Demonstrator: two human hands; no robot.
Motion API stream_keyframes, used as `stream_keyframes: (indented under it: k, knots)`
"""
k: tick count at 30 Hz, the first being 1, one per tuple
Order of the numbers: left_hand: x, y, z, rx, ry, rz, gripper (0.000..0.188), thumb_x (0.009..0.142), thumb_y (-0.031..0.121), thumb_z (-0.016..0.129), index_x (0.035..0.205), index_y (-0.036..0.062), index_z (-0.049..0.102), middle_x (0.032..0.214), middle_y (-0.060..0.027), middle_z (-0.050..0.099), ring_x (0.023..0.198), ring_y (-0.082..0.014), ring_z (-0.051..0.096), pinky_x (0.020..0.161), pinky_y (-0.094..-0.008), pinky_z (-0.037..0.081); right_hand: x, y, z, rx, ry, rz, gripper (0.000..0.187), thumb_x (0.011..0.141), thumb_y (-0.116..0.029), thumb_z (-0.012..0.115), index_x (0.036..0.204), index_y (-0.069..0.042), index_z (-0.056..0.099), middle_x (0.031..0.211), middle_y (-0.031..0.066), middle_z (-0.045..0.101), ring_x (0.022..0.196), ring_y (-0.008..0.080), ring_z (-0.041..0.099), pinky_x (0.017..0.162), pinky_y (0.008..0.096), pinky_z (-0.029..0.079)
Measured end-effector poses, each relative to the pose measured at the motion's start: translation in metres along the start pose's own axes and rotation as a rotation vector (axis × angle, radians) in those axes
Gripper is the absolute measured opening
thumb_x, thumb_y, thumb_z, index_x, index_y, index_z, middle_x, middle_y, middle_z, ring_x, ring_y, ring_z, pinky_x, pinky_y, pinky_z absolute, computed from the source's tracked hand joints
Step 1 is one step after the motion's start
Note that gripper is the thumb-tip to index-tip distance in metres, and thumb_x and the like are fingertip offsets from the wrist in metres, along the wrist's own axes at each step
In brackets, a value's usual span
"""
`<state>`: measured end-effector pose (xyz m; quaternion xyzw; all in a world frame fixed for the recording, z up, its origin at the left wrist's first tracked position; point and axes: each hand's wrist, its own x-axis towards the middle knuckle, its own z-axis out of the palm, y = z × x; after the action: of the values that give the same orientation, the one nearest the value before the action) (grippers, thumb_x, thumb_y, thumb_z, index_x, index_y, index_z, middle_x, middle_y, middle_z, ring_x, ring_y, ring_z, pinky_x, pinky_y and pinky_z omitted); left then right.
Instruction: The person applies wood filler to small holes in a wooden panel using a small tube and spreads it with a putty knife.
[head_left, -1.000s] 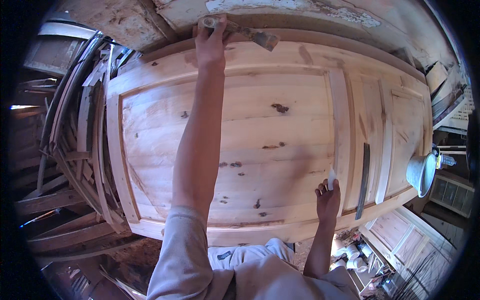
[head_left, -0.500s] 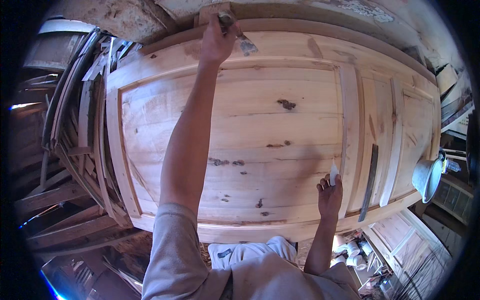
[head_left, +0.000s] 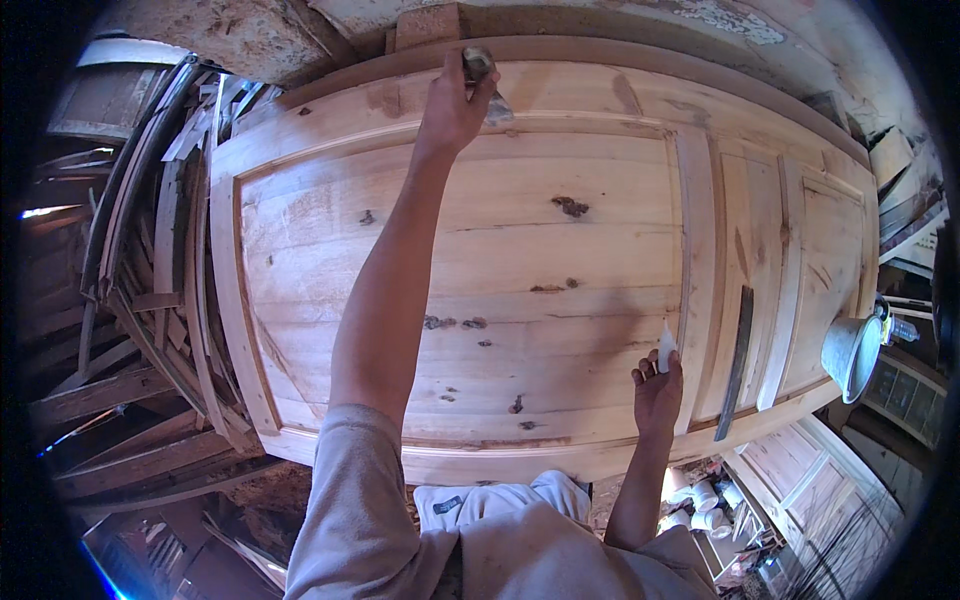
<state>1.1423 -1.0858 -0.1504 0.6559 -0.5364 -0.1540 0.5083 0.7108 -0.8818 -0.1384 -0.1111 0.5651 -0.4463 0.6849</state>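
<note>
A large pale wooden door panel (head_left: pixel 560 360) with dark knots and raised frame rails lies in front of me. My left hand (head_left: pixel 455 108) is stretched to its far side, fingers closed round the handle of a putty knife (head_left: pixel 499 110). The knife's metal blade is at the far frame rail, partly hidden by the fingers. Nearer me on the right, my right hand (head_left: pixel 658 395) is closed on a small white bottle with a pointed nozzle (head_left: pixel 666 350), its tip pointing up and away. Both lie over the panel's right part.
A dark narrow strip (head_left: pixel 735 362) lies across the door to the right. A grey bucket (head_left: pixel 851 358) stands at the right end. Stacked boards (head_left: pixel 172 240) crowd the left side. Behind the door is a rough wall (head_left: pixel 740 30); another panelled door (head_left: pixel 815 480) leans at lower right.
My left hand has moved right and a little toward me along the far rail, carrying the putty knife, whose blade now looks shorter. My right hand has hardly moved.
</note>
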Motion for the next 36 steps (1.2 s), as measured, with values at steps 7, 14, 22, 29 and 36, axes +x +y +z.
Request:
stream_keyframes:
  k: [7, 14, 22, 29, 36]
  knots:
    - [0.009, 0.010, 0.002, 0.200, 0.362, 0.018, 0.037, 0.086, 0.022, 0.065, 0.097, -0.0034, 0.040, 0.078, -0.0183, 0.060, 0.069, -0.0259, 0.062, 0.065, -0.0399, 0.051, 0.000, 0.002, -0.003, 0.000, -0.020, -0.013, 0.022, 0.096, -0.035, 0.054, 0.102, -0.014, 0.057, 0.086, -0.0004, 0.060, 0.078, 0.0120, 0.055, 0.069, 0.0293, 0.045]
    - [0.020, -0.020, 0.002, -0.624, 0.281, -0.540, 0.029, 0.088, 0.017, 0.056, 0.101, -0.0033, 0.040, 0.079, -0.0159, 0.060, 0.071, -0.0234, 0.061, 0.067, -0.0373, 0.051, -0.001, 0.004, 0.000, 0.003, 0.015, 0.013, 0.022, 0.096, -0.035, 0.054, 0.102, -0.014, 0.057, 0.086, -0.0008, 0.060, 0.078, 0.0121, 0.055, 0.070, 0.0297, 0.044]
    - [0.008, -0.004, 0.021, -0.067, 0.099, -0.003, 0.028, 0.092, 0.010, 0.058, 0.105, -0.0035, 0.038, 0.081, -0.0177, 0.062, 0.072, -0.0277, 0.064, 0.065, -0.0356, 0.050, 0.000, 0.006, -0.003, 0.001, 0.048, 0.015, 0.022, 0.096, -0.036, 0.055, 0.100, -0.015, 0.057, 0.086, -0.0015, 0.060, 0.079, 0.0120, 0.053, 0.072, 0.0306, 0.042]
    - [0.000, -0.016, 0.044, -0.173, 0.001, -0.019, 0.019, 0.096, 0.009, 0.051, 0.106, -0.0001, 0.037, 0.089, -0.0111, 0.062, 0.082, -0.0171, 0.062, 0.072, -0.0308, 0.051, 0.004, 0.007, -0.009, 0.008, 0.023, 0.016, 0.021, 0.095, -0.035, 0.056, 0.101, -0.015, 0.058, 0.086, -0.0007, 0.061, 0.079, 0.0127, 0.055, 0.072, 0.0306, 0.043]
    - [-0.006, -0.023, 0.050, -0.205, 0.051, 0.110, 0.033, 0.093, 0.012, 0.058, 0.109, -0.0011, 0.034, 0.079, -0.0174, 0.056, 0.065, -0.0266, 0.056, 0.059, -0.0367, 0.047, 0.006, 0.010, -0.010, 0.038, 0.016, 0.015, 0.021, 0.095, -0.034, 0.056, 0.102, -0.014, 0.057, 0.087, 0.0005, 0.061, 0.079, 0.0136, 0.055, 0.071, 0.0304, 0.043]
